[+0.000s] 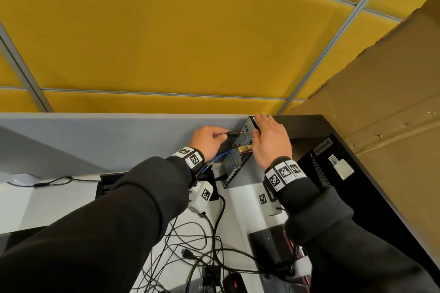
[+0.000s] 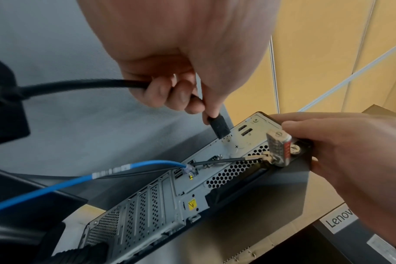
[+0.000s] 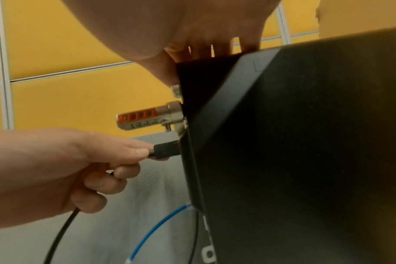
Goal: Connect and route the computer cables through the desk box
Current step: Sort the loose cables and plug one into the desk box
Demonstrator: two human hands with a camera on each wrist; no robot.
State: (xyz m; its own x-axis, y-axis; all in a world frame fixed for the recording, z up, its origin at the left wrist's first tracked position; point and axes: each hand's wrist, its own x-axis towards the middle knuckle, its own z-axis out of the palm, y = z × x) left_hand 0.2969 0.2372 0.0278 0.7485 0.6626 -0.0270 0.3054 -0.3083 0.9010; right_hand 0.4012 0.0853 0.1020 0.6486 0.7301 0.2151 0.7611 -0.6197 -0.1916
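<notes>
Black plug at the rear panel of the small desktop computer, tip on or just entering a port; seating depth cannot be told.

Plug body looks rigid and short, best taken at its moulded shell, not by the cable; black cable looks thick and springy, likely to tug the plug sideways; left hand pinches the shell between thumb and fingertips, other fingers curled round the cable; right hand lies over the case's top edge, fingers fairly straight, steadying it; the case seems light enough to slide if pushed unbraced; blue network cable already plugged in lower down; a combination cable lock juts out just beside the port; loose cables lie tangled on the desk.
</notes>
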